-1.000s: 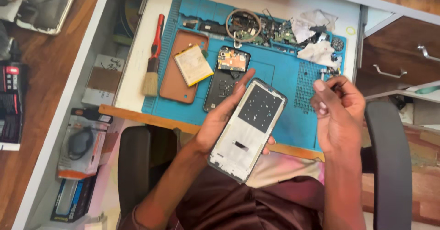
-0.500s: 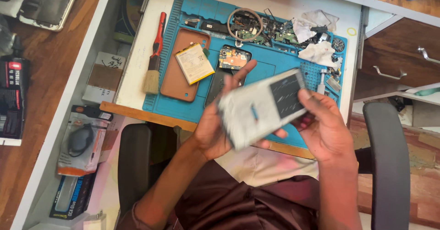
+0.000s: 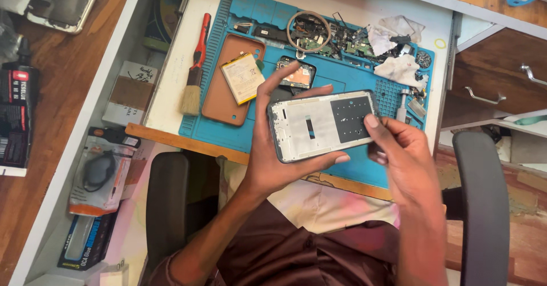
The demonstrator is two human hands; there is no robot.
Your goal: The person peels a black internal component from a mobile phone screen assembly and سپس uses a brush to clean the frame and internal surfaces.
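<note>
Here the person holds a stripped phone frame (image 3: 322,125) sideways above the blue work mat (image 3: 364,169), open side up, showing a pale metal plate and a dark patch at its right end. The left hand (image 3: 279,155) cradles it from below, fingers wrapped around the near long edge and the thumb hooked over the far one, so it is closed on the frame. The right hand (image 3: 401,157) pinches the frame's end at three o'clock, thumb tip on top and the other fingers curled beneath; whether it also hides a small tool cannot be told.

Beyond the frame, at twelve o'clock, lies a phone board (image 3: 296,76), with a ring of wire (image 3: 309,30) and loose parts farther out. At ten o'clock a battery (image 3: 242,78) rests on a brown back cover (image 3: 219,100), and a red-handled brush (image 3: 195,72) lies off the mat's left edge.

To handle the frame well, the grip looks best kept on the edges, with the plate level and the dark patch untouched, low over the mat so anything loose drops onto it.
</note>
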